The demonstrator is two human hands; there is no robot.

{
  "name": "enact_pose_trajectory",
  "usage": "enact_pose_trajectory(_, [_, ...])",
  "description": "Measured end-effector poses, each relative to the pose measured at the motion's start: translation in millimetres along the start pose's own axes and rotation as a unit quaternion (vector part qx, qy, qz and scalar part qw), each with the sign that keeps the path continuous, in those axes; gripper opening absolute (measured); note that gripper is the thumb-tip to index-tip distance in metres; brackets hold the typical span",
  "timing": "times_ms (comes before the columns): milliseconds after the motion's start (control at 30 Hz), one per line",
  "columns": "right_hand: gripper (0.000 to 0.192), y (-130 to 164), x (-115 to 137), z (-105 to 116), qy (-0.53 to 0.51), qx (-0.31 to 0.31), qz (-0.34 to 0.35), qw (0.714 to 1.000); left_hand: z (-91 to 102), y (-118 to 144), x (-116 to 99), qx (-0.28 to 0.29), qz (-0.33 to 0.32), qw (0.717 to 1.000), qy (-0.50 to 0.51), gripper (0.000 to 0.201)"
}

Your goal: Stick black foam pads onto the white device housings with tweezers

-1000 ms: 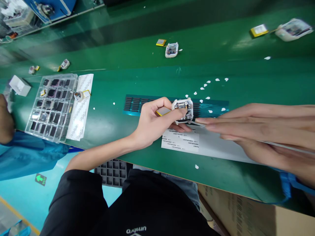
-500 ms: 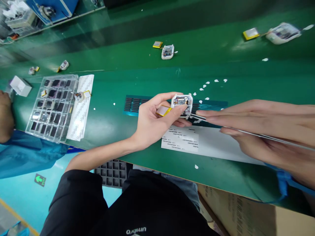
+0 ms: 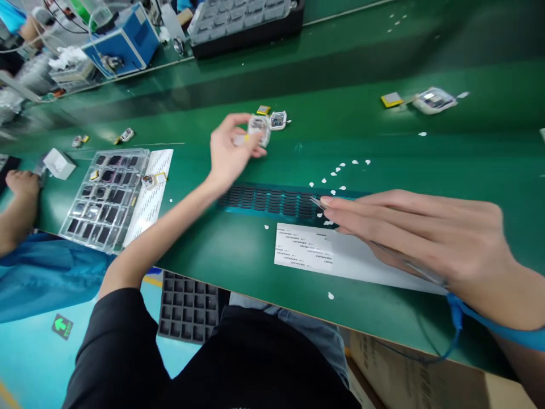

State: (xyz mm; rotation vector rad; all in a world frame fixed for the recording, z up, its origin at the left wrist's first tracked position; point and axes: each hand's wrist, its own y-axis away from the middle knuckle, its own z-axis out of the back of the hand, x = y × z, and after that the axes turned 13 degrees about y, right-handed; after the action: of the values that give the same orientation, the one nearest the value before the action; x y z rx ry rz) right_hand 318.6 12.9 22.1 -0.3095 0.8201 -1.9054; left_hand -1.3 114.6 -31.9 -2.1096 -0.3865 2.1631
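Observation:
My left hand (image 3: 230, 149) is closed on a white smartwatch case (image 3: 259, 129) with its electronics showing, slightly blurred. It is held above the bench beside another open watch case (image 3: 278, 120), whose yellow-edged battery (image 3: 263, 109) lies next to it. In my right hand (image 3: 426, 233) is a pair of metal tweezers (image 3: 317, 202), with their tips over the right part of a teal sheet (image 3: 238, 210) bearing rows of small black strips. Under my right hand lies a white printed backing paper (image 3: 302, 244).
Small white tabs (image 3: 333, 192) are scattered on the green bench (image 3: 221, 250). A watch case (image 3: 434, 100) with a battery lies at the back right. At left are a clear compartment tray (image 3: 106, 199), a white box (image 3: 59, 163) and another person's hand (image 3: 23, 183). A blue wrist strap cord (image 3: 455, 318) hangs by my right wrist.
My left hand has carried the watch case away from the tweezers, up and to the left toward the other watch case. My right hand now has the tweezer tips over the teal sheet.

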Motion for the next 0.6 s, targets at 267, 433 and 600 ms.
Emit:
enact_pose_trajectory(267, [0.055, -2, -2, 12, 0.056, 0.018, -0.006, 0.998, 80.3, -83, 44, -0.165, -0.109, 0.929, -0.313, 0.029])
enact_pose_trajectory(433, [0.063, 1, -4, 6, 0.077, -0.002, -0.055, 0.996, 36.7, 13, 0, 0.133, -0.255, 0.924, -0.253, 0.037])
enact_pose_trajectory(600, [0.056, 1, -5, 2, 0.093, -0.014, -0.06, 0.994, 13.2, 75, -20, 0.302, -0.336, 0.861, -0.233, 0.023])
